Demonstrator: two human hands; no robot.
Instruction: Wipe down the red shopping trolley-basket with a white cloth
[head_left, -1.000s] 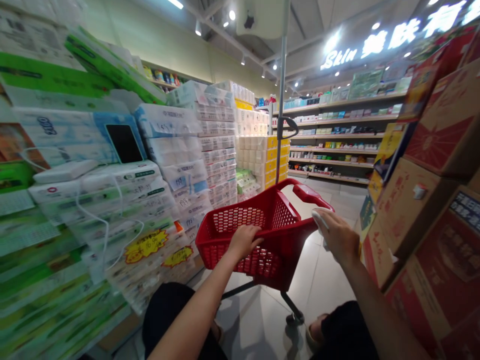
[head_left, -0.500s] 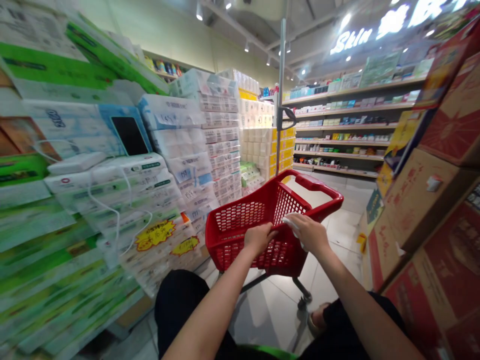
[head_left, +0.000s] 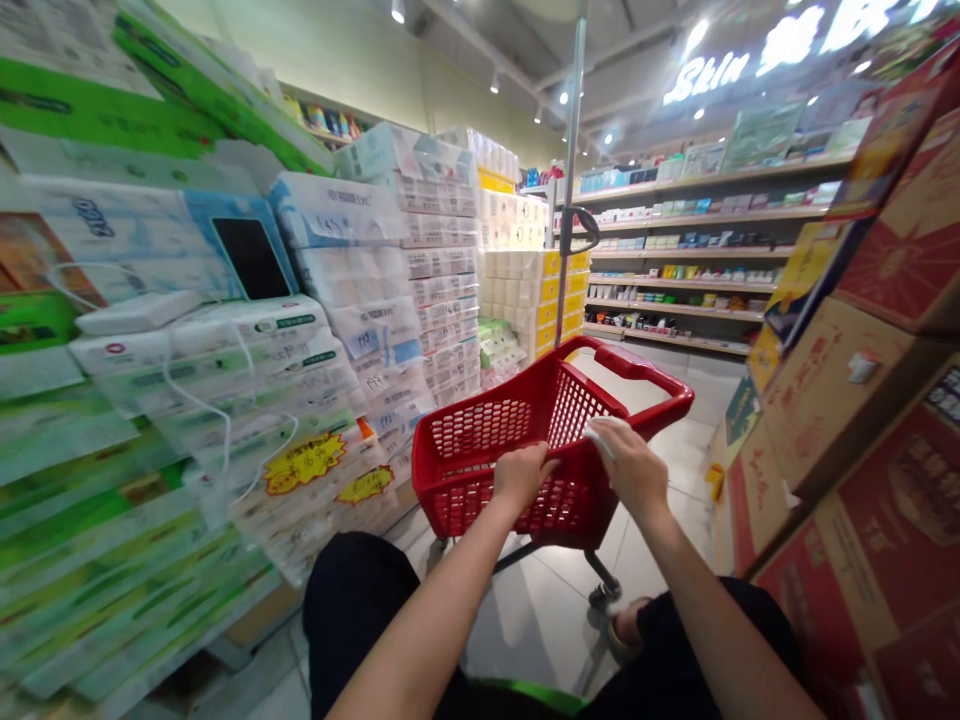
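Observation:
In front of me stands a red plastic shopping cart [head_left: 480, 425] with perforated walls and a metal pole [head_left: 568, 180] rising at its far side. The near rim is gripped by my left hand [head_left: 520, 474], its fingers curled over the edge. My right hand [head_left: 636, 468] presses a white cloth [head_left: 604, 430] against the same rim, farther right, with its fingers closed around the cloth. Part of the cloth is hidden under that hand. The cart's inside shows no goods.
Stacked tissue packs [head_left: 375, 300] rise on the left, with a phone [head_left: 253, 258] leaning there and a white cable [head_left: 196, 405] hanging down. Cardboard boxes [head_left: 847, 390] line the right. Shelves of small goods [head_left: 682, 245] stand behind. A cart wheel [head_left: 604, 592] rests near my foot.
My right hand has slid with the cloth a little to the right along the rim. The left hand keeps its hold. The view has shifted slightly.

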